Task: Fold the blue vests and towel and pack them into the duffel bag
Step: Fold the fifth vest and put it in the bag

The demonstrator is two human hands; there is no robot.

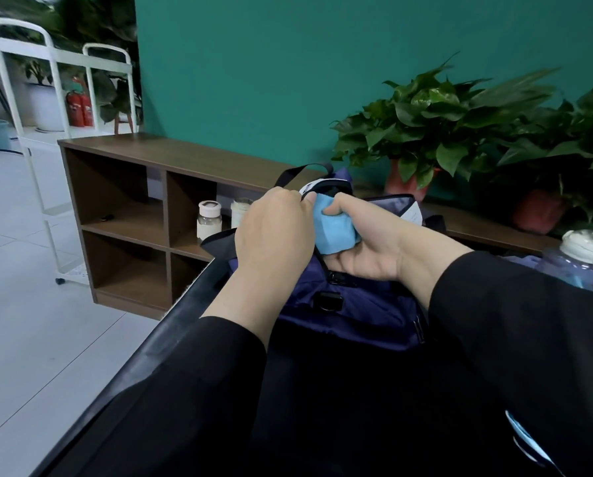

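Note:
A navy duffel bag (353, 304) lies on the black table (171, 339) right in front of me, its black handle (302, 172) arching up behind. My right hand (367, 242) grips a bunched light-blue cloth (332, 228) over the bag's top. My left hand (274, 232) sits just left of it, fingers curled and pinching at the bag's edge or the cloth's upper corner; which one is hidden by the knuckles. No other blue garment shows clearly.
A clear blue water bottle (584, 263) with a white lid stands on the table at the right. Behind the bag are a low wooden shelf unit (123, 215) holding two jars (209, 220), and potted plants (436, 132). A white metal rack (47, 98) stands far left.

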